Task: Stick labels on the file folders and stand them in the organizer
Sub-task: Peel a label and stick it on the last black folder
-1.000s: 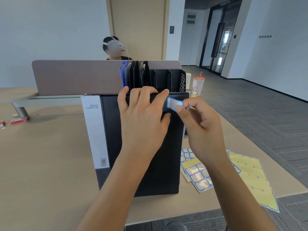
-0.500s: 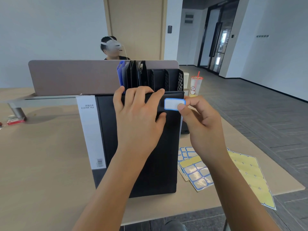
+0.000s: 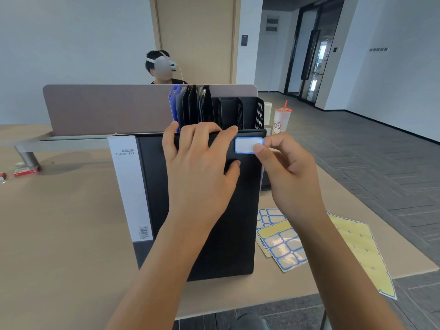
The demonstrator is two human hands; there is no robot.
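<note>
Head view: the blue-bordered label, tilted in the air a second ago, now lies level at the black lever file's upper right corner — right hand pinching it, left hand spread flat on the cover, ready for pressing down.

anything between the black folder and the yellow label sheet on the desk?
Head view: blue-bordered label sheets lie between the black folder and the yellow label sheet.
</note>
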